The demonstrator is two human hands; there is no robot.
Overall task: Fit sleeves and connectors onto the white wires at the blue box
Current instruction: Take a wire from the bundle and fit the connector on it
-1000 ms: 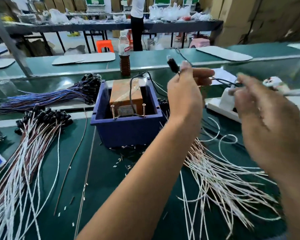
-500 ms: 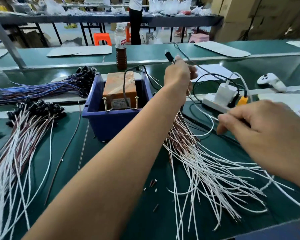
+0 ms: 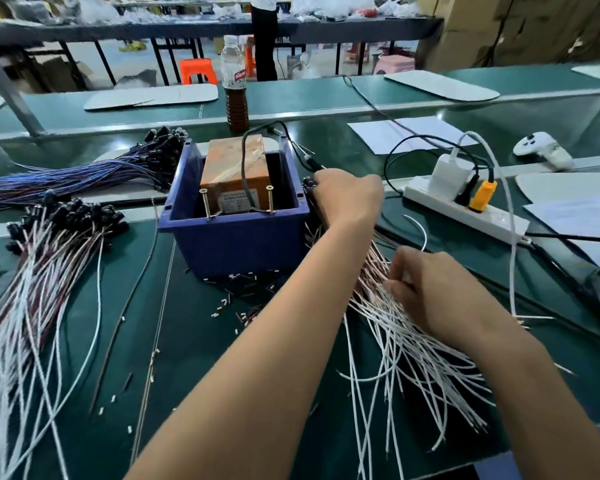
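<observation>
- Left hand [image 3: 349, 199]: lies just right of the blue box [image 3: 234, 233], at its right rim. The fingers are curled round a black-handled tool [image 3: 313, 163] whose dark tip sticks out beyond the knuckles toward the box's far right corner; the fingertips themselves are hidden under the hand.
- Right hand [image 3: 437, 289]: rests on the loose bundle of white wires [image 3: 406, 348], nearer the camera than the left hand. The fingers [image 3: 397, 271] are bent and drawn together at the upper end of the bundle; whether they pinch a single wire cannot be told.
- White wires: fan out from under the right hand's fingers toward the near table edge, lying on the green table [image 3: 194, 375]. Their upper ends reach up beside the box's right wall, below the left hand.
- Blue box: left of both hands, open at the top, holding an orange-brown block [image 3: 234, 171] with two upright screws [image 3: 269, 199] at its near side and a black cable looping over it.
- Small sleeve pieces [image 3: 243, 296]: scattered on the table in front of the box, left of the right hand's fingers.
- Finished white and brown wires with black connectors [image 3: 66, 216]: heaped well left of the box.
- White power strip [image 3: 465, 209]: beyond the right hand's fingers, with a white charger and an orange plug seated in it.
- Bottle [image 3: 235, 88] of brown liquid: upright beyond the box.
</observation>
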